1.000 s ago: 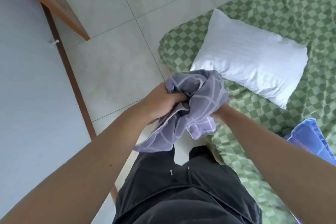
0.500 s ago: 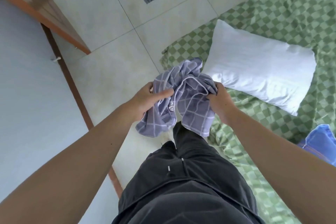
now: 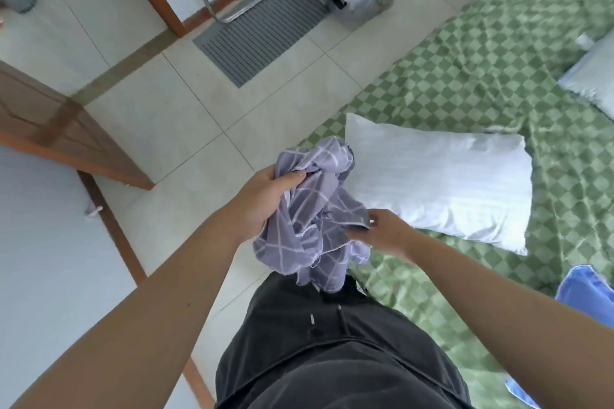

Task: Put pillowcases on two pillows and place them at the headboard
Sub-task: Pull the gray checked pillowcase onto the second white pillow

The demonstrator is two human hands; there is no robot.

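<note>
A pale tiled floor (image 3: 172,116) is seen beside a bed covered by a green checked sheet (image 3: 465,76). A bare white pillow (image 3: 442,186) lies on the sheet near the bed's edge; a second pillow (image 3: 594,76) is cut off at the right border. A bunched purple checked pillowcase (image 3: 312,209) is held up in front of the body. Its upper part is gripped by the left hand (image 3: 265,199), and a lower edge is pinched by the right hand (image 3: 382,232), whose fingers are partly hidden by cloth. A blue fabric (image 3: 584,292) is cropped at the lower right.
</note>
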